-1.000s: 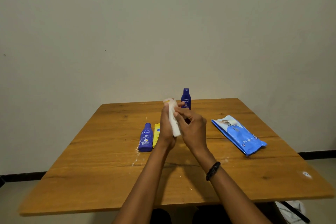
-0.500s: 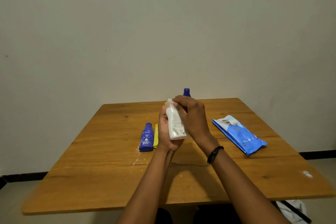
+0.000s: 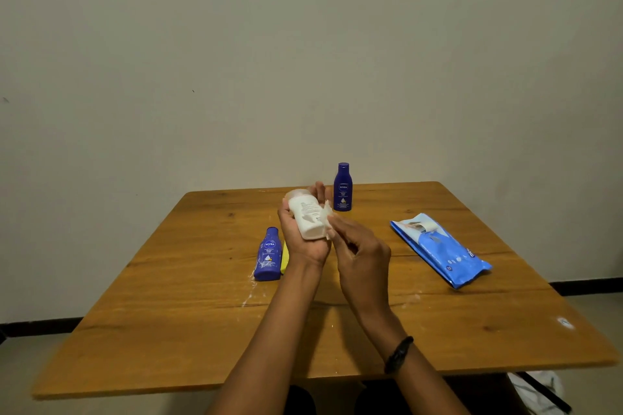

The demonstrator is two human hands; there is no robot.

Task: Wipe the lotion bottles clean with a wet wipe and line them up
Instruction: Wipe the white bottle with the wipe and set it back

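Filling most of the view, the table carries everything. On its right side lies the pack, flat, with its flap lifted at the far end, well apart from both hands. Above the table's middle the left hand cradles the white bottle in its palm, with the fingers coming up behind it. The right hand sits just right of it and slightly nearer, its fingertips pinching the wipe against the bottle's right edge. The bottle's long axis runs near to far, base toward the left wrist and cap at the far end, tipped a little left, so I judge the next stroke must travel along that axis from the right side. A grey smudge on its printed face suggests the wiping is not finished. The upright blue bottle stands just beyond the hands near the far edge, seemingly the start of the line. The lying blue bottle rests on its side left of the left wrist, cap pointing far, with the yellow bottle touching its right side and mostly hidden by the arm. The left hand is nearer to these two. White smears mark the wood just near of them.
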